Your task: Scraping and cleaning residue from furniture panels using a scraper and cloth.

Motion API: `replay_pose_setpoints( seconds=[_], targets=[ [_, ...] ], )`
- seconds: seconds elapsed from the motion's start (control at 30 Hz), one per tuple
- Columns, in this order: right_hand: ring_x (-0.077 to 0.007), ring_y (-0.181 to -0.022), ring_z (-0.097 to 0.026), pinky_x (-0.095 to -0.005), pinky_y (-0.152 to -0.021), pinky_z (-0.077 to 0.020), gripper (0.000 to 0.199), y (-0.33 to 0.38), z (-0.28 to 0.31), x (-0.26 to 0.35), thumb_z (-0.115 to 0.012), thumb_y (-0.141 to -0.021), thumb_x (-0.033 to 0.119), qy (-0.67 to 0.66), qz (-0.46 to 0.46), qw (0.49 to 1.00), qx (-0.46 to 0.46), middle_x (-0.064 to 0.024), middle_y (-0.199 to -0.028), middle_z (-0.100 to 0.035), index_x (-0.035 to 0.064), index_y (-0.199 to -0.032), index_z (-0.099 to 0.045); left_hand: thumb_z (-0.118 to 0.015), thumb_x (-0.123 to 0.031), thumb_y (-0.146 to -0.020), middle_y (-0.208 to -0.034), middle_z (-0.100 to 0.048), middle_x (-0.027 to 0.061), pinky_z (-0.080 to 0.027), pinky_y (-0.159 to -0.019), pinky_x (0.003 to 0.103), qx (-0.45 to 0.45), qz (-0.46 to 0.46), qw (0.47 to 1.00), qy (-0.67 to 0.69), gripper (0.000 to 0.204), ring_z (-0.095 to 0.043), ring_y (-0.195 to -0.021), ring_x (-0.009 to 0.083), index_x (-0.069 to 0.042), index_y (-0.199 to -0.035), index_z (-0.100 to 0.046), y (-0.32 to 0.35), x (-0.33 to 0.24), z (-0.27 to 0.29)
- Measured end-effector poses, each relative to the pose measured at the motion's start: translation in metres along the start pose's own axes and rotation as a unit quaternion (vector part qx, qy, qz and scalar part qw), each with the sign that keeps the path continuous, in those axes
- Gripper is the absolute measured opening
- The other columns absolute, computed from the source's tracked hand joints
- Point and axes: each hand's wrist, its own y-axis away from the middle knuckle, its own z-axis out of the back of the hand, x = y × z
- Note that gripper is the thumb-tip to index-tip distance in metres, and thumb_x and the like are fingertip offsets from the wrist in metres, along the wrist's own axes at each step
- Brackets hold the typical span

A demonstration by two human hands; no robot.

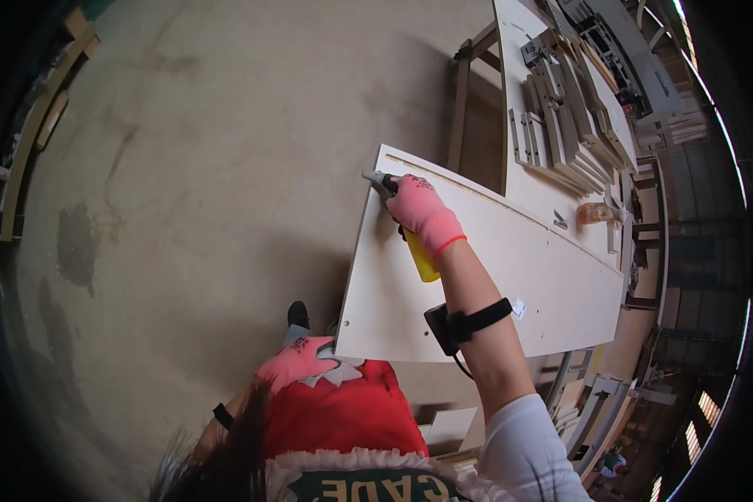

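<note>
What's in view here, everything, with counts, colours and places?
Panel: one, white, centre
Hand tool: one, yellow and dark, over panel
Workbench: one, white-topped, upper right
Boards: several, pale, on workbench
Jar: one, orange-tinted, on workbench
Small item: one, grey, beside jar
Floor: one, greyish, mostly left
Long piece: one, brown, far left
Distant person: one, colours unclear, lower right
Garment: one, red, bottom centre
Shoe: at least one, dark, left of panel
Straps: two, black, one per forearm
Left grip: one, pink-gloved, at panel's near corner
Right grip: one, pink-gloved, around hand tool
</note>
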Motion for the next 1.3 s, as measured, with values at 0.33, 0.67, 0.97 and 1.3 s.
replay_pose_setpoints(
  seconds=[0.33,0.67,0.97,1.3],
  targets=[
    [-0.0319,-0.079,-0.064,-0.0376,-0.073,-0.0511,0.024,-0.026,0.021,0.024,-0.052,-0.074,0.009,0.051,0.000,0.998,-0.045,-0.0187,-0.088,-0.064,-0.0015,-0.094,-0.060,-0.063,-0.014,-0.075,-0.105,-0.062,0.0139,-0.045,-0.085,0.030,-0.108,0.003,0.994,0.019,0.049,-0.058,-0.094,0.0165,-0.001,-0.121,-0.051,0.018,0.021,0.025],
    [-0.0310,-0.092,-0.060,-0.0365,-0.080,-0.0482,0.023,-0.036,0.005,0.036,-0.046,-0.081,0.009,0.114,0.012,0.989,-0.099,-0.0166,-0.096,-0.064,0.0031,-0.097,-0.062,-0.064,-0.008,-0.074,-0.111,-0.060,0.0150,-0.044,-0.088,0.030,-0.256,-0.023,0.963,0.079,0.048,-0.057,-0.101,0.0192,0.000,-0.119,-0.051,0.024,0.021,0.038],
    [-0.0262,-0.071,-0.063,-0.0353,-0.068,-0.0506,0.030,-0.047,0.042,-0.003,-0.049,-0.080,0.013,-0.145,0.018,0.966,-0.214,-0.0158,-0.081,-0.064,0.0045,-0.106,-0.059,-0.062,-0.010,-0.075,-0.112,-0.057,0.0192,-0.041,-0.091,0.039,-0.516,-0.089,0.852,0.021,0.043,-0.054,-0.105,0.0324,0.001,-0.116,-0.052,0.010,-0.024,0.030],
    [-0.0102,-0.045,-0.051,-0.0259,-0.043,-0.0454,0.032,0.072,0.054,-0.086,-0.053,-0.081,0.006,-0.480,0.042,0.835,-0.264,-0.0034,-0.068,-0.055,0.0016,-0.113,-0.054,-0.040,-0.017,-0.085,-0.113,-0.048,0.0134,-0.020,-0.105,0.047,-0.158,-0.405,0.730,-0.527,0.031,-0.039,-0.118,0.0284,-0.010,-0.114,-0.048,-0.165,-0.116,-0.022]
  ],
)
